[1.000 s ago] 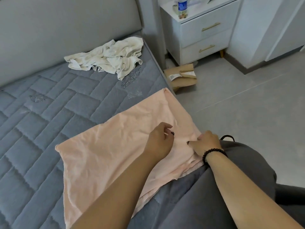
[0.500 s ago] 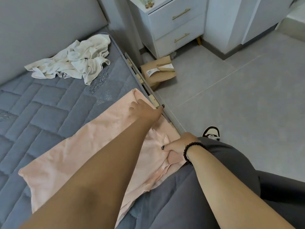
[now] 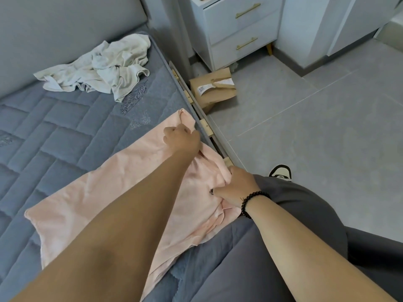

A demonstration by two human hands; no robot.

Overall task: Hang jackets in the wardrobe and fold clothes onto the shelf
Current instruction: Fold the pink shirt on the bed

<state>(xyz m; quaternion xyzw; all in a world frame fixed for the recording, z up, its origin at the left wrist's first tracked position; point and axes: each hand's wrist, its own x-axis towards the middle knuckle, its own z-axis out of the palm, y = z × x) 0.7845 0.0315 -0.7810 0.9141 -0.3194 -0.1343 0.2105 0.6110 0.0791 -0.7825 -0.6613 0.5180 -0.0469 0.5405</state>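
Mid-fold on the pink garment (image 3: 113,192), spread flat across the grey quilted mattress (image 3: 65,131) with its right edge running along the bed's side next to the floor (image 3: 305,127). Left hand (image 3: 181,138) out near the far corner, fingers curled onto the fabric there, seemingly pinching it, though the grip itself hidden under the knuckles. Right hand (image 3: 237,188), beaded bracelet (image 3: 250,201) at the wrist, clenched on bunched fabric at the near edge, just beside the grey-trousered knee (image 3: 305,214). Judged risks from here: cloth sitting very close to the gap between mattress and slatted frame (image 3: 205,123), so a loose pull could drop the edge down the side or snag it on the wooden blocks; bunched folds under the right hand likely to set in as creases if folded over unsmoothed; uneven tension between the two grips likely to skew the fold line. White crumpled garment (image 3: 102,66) waiting near the headboard (image 3: 65,29), well apart, not yet folded. Cardboard parcel (image 3: 213,88) on the floor beside the white nightstand (image 3: 239,29), shoe (image 3: 280,172) just past the knee. Wardrobe shelf not identifiable in view.
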